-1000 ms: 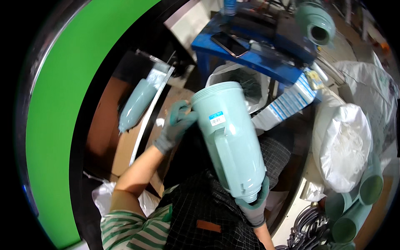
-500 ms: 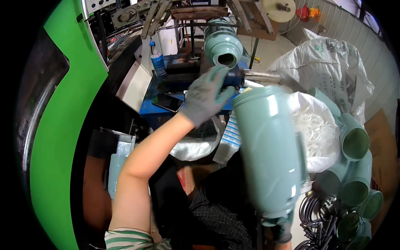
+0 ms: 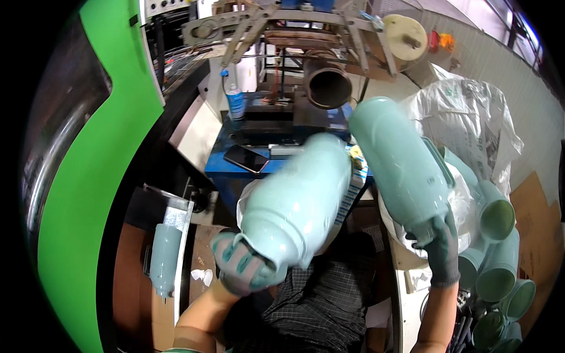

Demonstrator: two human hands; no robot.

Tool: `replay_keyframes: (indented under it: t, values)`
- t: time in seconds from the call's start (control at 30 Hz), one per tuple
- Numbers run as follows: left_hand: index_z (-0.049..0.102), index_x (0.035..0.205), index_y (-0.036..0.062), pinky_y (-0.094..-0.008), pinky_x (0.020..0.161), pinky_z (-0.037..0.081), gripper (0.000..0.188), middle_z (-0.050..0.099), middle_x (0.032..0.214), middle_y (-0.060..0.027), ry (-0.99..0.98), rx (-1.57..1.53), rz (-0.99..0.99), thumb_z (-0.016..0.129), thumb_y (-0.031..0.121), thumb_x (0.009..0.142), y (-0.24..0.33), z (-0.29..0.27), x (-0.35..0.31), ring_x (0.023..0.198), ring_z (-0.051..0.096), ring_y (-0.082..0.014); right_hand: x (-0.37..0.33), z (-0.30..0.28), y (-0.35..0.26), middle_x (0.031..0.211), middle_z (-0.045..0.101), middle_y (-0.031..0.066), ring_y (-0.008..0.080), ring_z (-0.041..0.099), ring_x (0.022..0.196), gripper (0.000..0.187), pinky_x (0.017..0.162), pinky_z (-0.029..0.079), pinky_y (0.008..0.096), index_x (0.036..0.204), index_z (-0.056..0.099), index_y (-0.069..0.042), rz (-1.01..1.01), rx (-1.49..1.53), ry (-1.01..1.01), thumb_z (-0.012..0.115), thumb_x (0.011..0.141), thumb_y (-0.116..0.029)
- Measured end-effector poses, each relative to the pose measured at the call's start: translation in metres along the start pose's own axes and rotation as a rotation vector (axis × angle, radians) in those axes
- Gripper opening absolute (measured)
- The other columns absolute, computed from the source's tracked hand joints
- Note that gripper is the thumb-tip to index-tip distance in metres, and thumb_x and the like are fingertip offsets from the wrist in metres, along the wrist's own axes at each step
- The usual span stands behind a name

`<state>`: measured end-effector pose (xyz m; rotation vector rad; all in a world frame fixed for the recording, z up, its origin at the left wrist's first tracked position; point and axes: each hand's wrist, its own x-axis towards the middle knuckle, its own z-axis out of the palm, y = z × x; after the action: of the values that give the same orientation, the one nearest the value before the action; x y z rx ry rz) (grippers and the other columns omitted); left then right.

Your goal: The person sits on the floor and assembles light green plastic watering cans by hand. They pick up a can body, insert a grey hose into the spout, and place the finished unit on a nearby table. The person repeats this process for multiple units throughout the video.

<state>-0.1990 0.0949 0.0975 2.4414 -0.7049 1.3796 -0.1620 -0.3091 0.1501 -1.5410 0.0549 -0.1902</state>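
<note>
My left hand (image 3: 246, 265), in a grey-green glove, is closed on the spouted mouth end of a pale green jug shell (image 3: 300, 203), tilted with its other end up and to the right. My gloved right hand (image 3: 441, 250) grips the narrow lower end of a second pale green jug shell (image 3: 403, 167). That one has a side handle and leans up and left toward the machine. Just beyond its raised end sits a dark hollow metal cylinder (image 3: 328, 88), bare, on the machine. The two shells are apart; motion blurs both slightly.
A blue machine table (image 3: 220, 156) carries a phone (image 3: 246, 159) and a blue-capped bottle (image 3: 235, 101). Several green shells (image 3: 497, 273) are stacked at right beside a white sack (image 3: 471, 112). Another shell (image 3: 165, 259) lies at lower left. A green panel (image 3: 76, 200) borders the left.
The jug shell that was on the machine's cylinder is now in my left hand, drawn back toward me. My right hand has risen and moved forward with its shell.
</note>
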Motion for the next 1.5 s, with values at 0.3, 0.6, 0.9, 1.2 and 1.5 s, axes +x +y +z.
replay_keyframes:
  t: [0.3,0.6,0.9,1.2,1.5]
  values:
    - [0.064,0.071,0.0187,-0.0410,0.065,0.040,0.035,0.062,0.087,0.0021,-0.274,-0.429,-0.133,0.086,0.045,0.070,0.026,-0.025,-0.088,0.077,0.058,-0.0212,0.185,0.206,0.020,0.133,0.057,0.0135,0.0315,0.064,0.112,0.061,0.082,0.061,0.0463,0.145,0.048,-0.014,0.108,0.474,-0.373,0.071,0.097,-0.044]
    - [0.066,0.073,0.0211,-0.0421,0.067,0.042,0.030,0.062,0.086,0.0041,-0.267,-0.399,-0.171,0.085,0.041,0.063,0.042,-0.024,-0.087,0.076,0.057,-0.0229,0.297,0.258,0.049,0.155,0.046,0.0137,0.0392,0.058,0.130,0.062,0.093,0.063,0.0539,0.153,0.041,-0.029,0.198,0.912,-0.326,0.062,0.099,-0.051]
    - [0.070,0.081,0.0210,-0.0417,0.067,0.043,0.030,0.064,0.090,0.0039,-0.281,-0.403,-0.057,0.082,0.041,0.061,0.024,-0.021,-0.104,0.078,0.058,-0.0227,0.135,0.197,0.106,0.131,0.063,0.0147,0.0252,0.071,0.103,0.042,0.078,0.062,0.0340,0.142,0.054,-0.004,-0.073,0.151,-0.285,0.062,0.104,-0.019]
    - [0.066,0.087,0.0263,-0.0514,0.077,0.048,0.026,0.066,0.093,0.0001,-0.275,-0.556,0.068,0.081,0.030,0.066,0.030,-0.016,-0.081,0.087,0.062,-0.0287,-0.018,0.052,0.106,0.122,0.069,0.0061,0.0101,0.063,0.108,0.039,0.094,0.054,0.0274,0.136,0.061,-0.001,-0.055,-0.060,-0.206,0.071,0.103,-0.018]
    - [0.054,0.078,0.0199,-0.0517,0.074,0.039,0.042,0.055,0.083,-0.0050,-0.456,-0.626,0.225,0.089,0.026,0.055,0.077,-0.022,-0.044,0.083,0.053,-0.0351,-0.147,-0.072,0.085,0.109,0.075,0.0112,0.0156,0.071,0.088,0.029,0.082,0.058,0.0307,0.120,0.072,-0.002,-0.147,-0.430,0.448,0.077,0.097,-0.019]
